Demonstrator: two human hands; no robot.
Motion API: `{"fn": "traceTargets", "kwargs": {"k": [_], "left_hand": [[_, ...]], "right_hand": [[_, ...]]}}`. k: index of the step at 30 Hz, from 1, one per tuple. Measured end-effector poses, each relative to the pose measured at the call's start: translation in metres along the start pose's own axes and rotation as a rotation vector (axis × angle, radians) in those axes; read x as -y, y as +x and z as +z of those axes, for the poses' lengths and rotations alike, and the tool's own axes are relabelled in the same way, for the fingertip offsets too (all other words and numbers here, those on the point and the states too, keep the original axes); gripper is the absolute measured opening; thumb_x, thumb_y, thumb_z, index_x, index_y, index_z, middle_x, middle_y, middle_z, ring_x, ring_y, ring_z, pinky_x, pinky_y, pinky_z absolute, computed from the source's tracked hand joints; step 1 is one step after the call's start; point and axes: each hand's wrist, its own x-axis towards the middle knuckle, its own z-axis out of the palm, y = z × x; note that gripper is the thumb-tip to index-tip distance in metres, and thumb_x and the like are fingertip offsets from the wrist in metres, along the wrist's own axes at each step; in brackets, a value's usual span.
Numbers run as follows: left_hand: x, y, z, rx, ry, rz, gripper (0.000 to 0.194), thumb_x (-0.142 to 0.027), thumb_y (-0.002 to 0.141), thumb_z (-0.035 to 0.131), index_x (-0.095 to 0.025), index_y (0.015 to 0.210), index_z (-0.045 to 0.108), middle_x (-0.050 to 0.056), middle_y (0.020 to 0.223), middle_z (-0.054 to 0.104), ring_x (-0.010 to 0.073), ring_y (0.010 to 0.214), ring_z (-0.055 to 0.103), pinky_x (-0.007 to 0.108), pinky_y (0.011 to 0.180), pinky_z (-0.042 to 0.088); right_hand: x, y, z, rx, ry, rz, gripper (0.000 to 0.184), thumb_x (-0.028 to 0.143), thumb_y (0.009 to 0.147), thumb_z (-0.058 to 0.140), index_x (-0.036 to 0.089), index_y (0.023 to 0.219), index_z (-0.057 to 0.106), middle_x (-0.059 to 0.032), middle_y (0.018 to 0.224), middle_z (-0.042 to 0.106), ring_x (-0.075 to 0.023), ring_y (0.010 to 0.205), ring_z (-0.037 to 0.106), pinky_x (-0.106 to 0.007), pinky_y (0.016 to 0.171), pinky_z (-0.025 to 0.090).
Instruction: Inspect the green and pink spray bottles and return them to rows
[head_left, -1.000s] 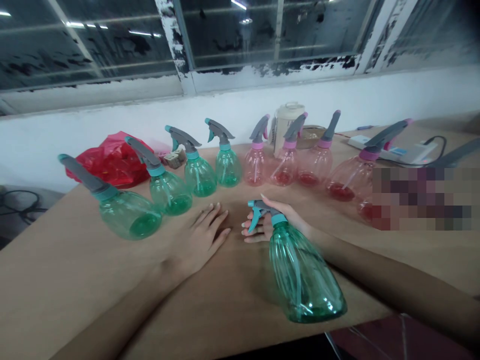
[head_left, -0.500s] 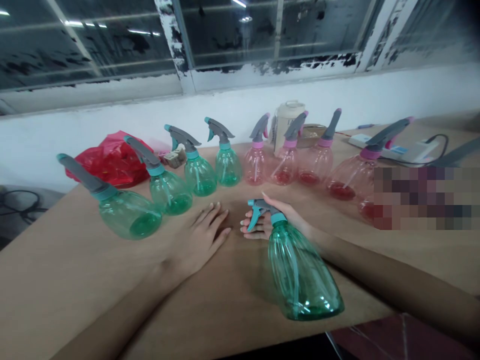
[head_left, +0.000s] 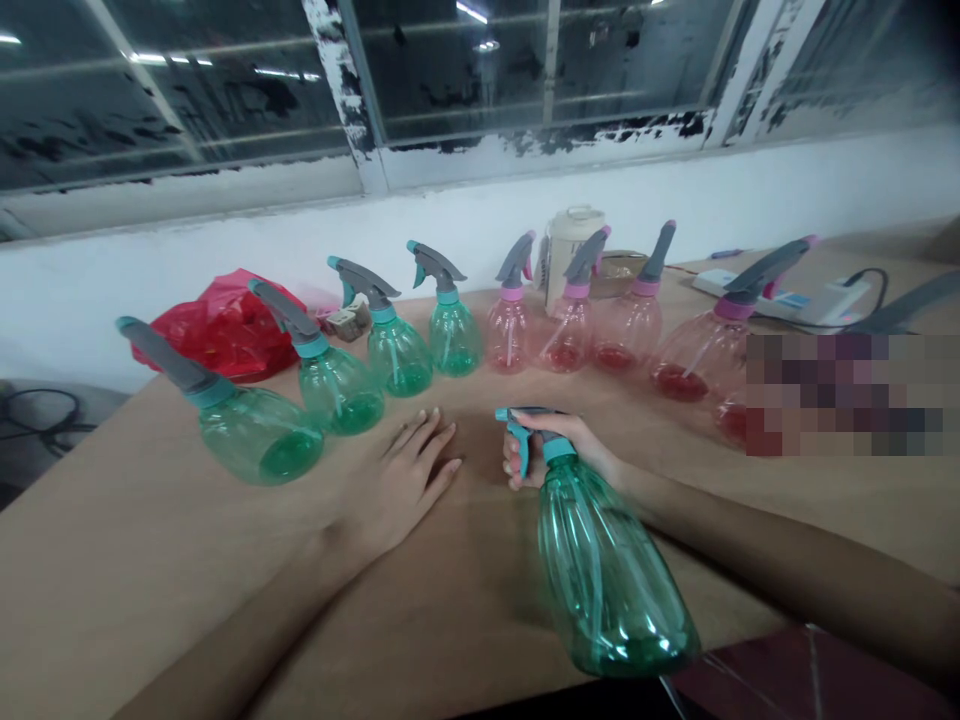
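Note:
A green spray bottle (head_left: 611,565) with a grey and teal trigger head is in my right hand (head_left: 566,440), near the front edge of the table. The fingers curl round its head behind the trigger, with the thumb along the top. My left hand (head_left: 409,470) lies flat on the wooden table (head_left: 465,600), fingers apart, holding nothing. Beyond it stand several green spray bottles, the nearest being a green bottle (head_left: 251,435) at the left. Several pink spray bottles, among them a pink bottle (head_left: 510,335), continue the curved row to the right.
A red plastic bag (head_left: 217,325) lies behind the green bottles. At the back stand a pale canister (head_left: 574,240) and, further right, a white power strip (head_left: 795,300) with a cable. A blurred patch hides part of the right side. A white wall and windows close off the back.
My right hand's fingers have curled in around the spray bottle's head, and the bottle's base has shifted slightly down and right. My left hand has stayed in place.

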Motion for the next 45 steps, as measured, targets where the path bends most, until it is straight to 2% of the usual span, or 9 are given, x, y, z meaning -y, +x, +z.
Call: {"fn": "traceTargets", "kwargs": {"k": [4,8,20,26,30,34,37,42,45], "left_hand": [[0.001,-0.001,0.002,-0.019,0.017,0.006,0.053,-0.045,0.096,0.027,-0.013,0.133,0.048,0.012,0.146,0.039,0.0243,0.135,0.033,0.042,0.111,0.028],[0.002,-0.001,0.003,-0.037,0.028,0.010,0.053,-0.046,0.096,0.028,-0.014,0.133,0.047,0.012,0.145,0.040,0.0241,0.135,0.034,0.042,0.111,0.028],[0.002,-0.005,0.002,0.000,0.014,0.035,0.050,-0.044,0.096,0.031,-0.013,0.133,0.047,0.014,0.145,0.039,0.0252,0.136,0.032,0.043,0.111,0.027],[-0.004,-0.016,-0.027,0.132,-0.134,-0.033,0.051,-0.046,0.093,0.039,-0.016,0.134,0.045,0.012,0.146,0.039,0.0256,0.137,0.031,0.046,0.110,0.029],[-0.002,-0.047,-0.048,0.159,-0.247,-0.086,0.049,-0.048,0.094,0.034,-0.022,0.134,0.045,0.006,0.144,0.043,0.0225,0.135,0.035,0.044,0.110,0.030],[0.007,-0.096,-0.062,0.084,-0.310,-0.138,0.042,-0.043,0.097,0.028,-0.032,0.135,0.041,0.000,0.143,0.044,0.0203,0.132,0.039,0.045,0.109,0.032],[0.012,-0.133,-0.063,0.000,-0.302,-0.176,0.047,-0.042,0.096,0.029,-0.035,0.143,0.027,0.003,0.145,0.042,0.0243,0.131,0.041,0.049,0.103,0.040],[0.000,-0.163,-0.052,-0.144,-0.223,-0.335,0.093,-0.058,0.076,0.059,-0.032,0.148,0.005,0.014,0.147,0.035,0.0393,0.131,0.037,0.061,0.097,0.040],[-0.001,-0.167,-0.043,-0.304,-0.197,-0.512,0.104,-0.062,0.070,0.064,-0.028,0.147,0.002,0.019,0.141,0.040,0.0444,0.128,0.038,0.068,0.097,0.036]], "right_hand": [[0.000,0.001,-0.001,0.084,0.069,0.060,0.031,0.044,0.085,0.055,0.014,0.083,0.063,-0.0059,0.076,0.067,-0.0185,0.077,0.066,-0.038,0.082,0.049],[0.000,0.003,-0.004,0.054,0.103,0.075,0.040,0.050,0.085,0.052,0.012,0.086,0.065,-0.0089,0.079,0.069,-0.0203,0.085,0.067,-0.038,0.090,0.046],[0.002,0.003,0.006,0.058,0.040,0.025,0.043,0.052,0.086,0.049,0.012,0.091,0.064,-0.0116,0.087,0.070,-0.0228,0.093,0.067,-0.043,0.091,0.047],[0.013,0.001,0.046,0.025,-0.166,-0.275,0.036,0.049,0.081,0.058,0.017,0.096,0.066,-0.0083,0.090,0.070,-0.0216,0.094,0.065,-0.041,0.089,0.048],[0.012,-0.002,0.080,0.043,-0.466,-0.473,0.033,0.048,0.081,0.060,0.023,0.102,0.066,-0.0054,0.102,0.068,-0.0207,0.099,0.062,-0.043,0.095,0.043],[0.001,-0.003,0.115,0.105,-0.793,-0.540,0.034,0.045,0.076,0.067,0.028,0.105,0.063,-0.0026,0.110,0.065,-0.0226,0.102,0.059,-0.044,0.096,0.042],[-0.015,0.004,0.139,0.209,-0.871,-0.536,0.037,0.042,0.072,0.072,0.027,0.104,0.062,-0.0032,0.114,0.063,-0.0229,0.102,0.059,-0.040,0.090,0.046],[-0.047,0.036,0.176,0.224,-0.822,-0.566,0.040,0.046,0.072,0.069,0.026,0.106,0.060,-0.0023,0.115,0.062,-0.0203,0.102,0.059,-0.036,0.089,0.046],[-0.065,0.055,0.197,0.185,-0.862,-0.638,0.042,0.049,0.074,0.066,0.025,0.108,0.059,-0.0021,0.113,0.063,-0.0180,0.095,0.059,-0.034,0.085,0.047]]}}
